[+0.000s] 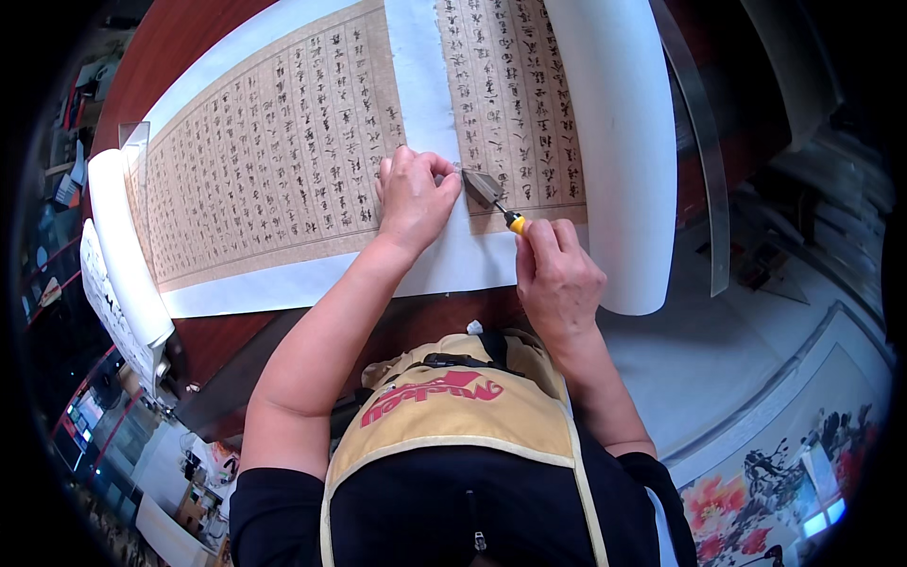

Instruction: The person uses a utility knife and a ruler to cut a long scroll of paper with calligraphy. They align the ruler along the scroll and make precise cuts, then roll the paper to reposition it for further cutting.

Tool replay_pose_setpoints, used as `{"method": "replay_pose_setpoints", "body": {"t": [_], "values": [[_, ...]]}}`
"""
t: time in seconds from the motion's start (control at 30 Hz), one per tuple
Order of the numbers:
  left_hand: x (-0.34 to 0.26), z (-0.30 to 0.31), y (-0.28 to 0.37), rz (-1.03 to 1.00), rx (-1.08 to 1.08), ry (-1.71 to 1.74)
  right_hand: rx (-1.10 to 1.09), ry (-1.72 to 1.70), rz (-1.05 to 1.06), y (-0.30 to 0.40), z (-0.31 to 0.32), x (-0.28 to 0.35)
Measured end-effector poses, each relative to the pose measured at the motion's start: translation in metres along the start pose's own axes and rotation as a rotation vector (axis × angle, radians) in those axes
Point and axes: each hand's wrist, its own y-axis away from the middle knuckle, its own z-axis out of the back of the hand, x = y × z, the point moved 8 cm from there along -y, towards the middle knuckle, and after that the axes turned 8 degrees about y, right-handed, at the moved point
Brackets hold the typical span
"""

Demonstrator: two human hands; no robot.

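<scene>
A long white paper scroll (425, 92) lies before me, bearing two brown sheets of handwritten columns, a left sheet (269, 163) and a right sheet (510, 85), with a white strip between them. My right hand (563, 273) grips the yellow-and-black handle of a small metal scraper (483, 188). Its flat blade rests at the left edge of the right sheet, low down. Beside the blade's tip, the thumb and forefinger of my left hand (414, 195) are pinched together. Whether they hold a bit of paper is hidden. The left hand's other fingers are curled over the left sheet's edge.
The scroll's right end is a thick white roll (627, 163); a smaller roll (124, 234) lies at the left. A clear ruler (698, 142) stands beyond the right roll. Red-brown tabletop (170, 57) shows behind. A flower painting (737, 496) is at lower right.
</scene>
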Motion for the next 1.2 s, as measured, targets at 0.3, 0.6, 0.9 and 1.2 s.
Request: {"method": "replay_pose_setpoints", "body": {"t": [0.3,0.6,0.9,1.2], "values": [[-0.001,0.000,0.002,-0.020,0.003,-0.017,0.006,0.008,-0.002,0.001,-0.003,-0.001],[-0.009,0.005,0.009,-0.208,-0.190,-0.055,0.016,0.013,-0.009,0.002,-0.004,0.002],[-0.002,0.001,0.010,-0.139,-0.144,-0.018,0.024,0.039,-0.014,0.003,-0.004,0.005],[-0.006,0.000,0.018,-0.223,-0.175,-0.067,0.022,0.026,-0.020,0.003,-0.004,0.005]]}}
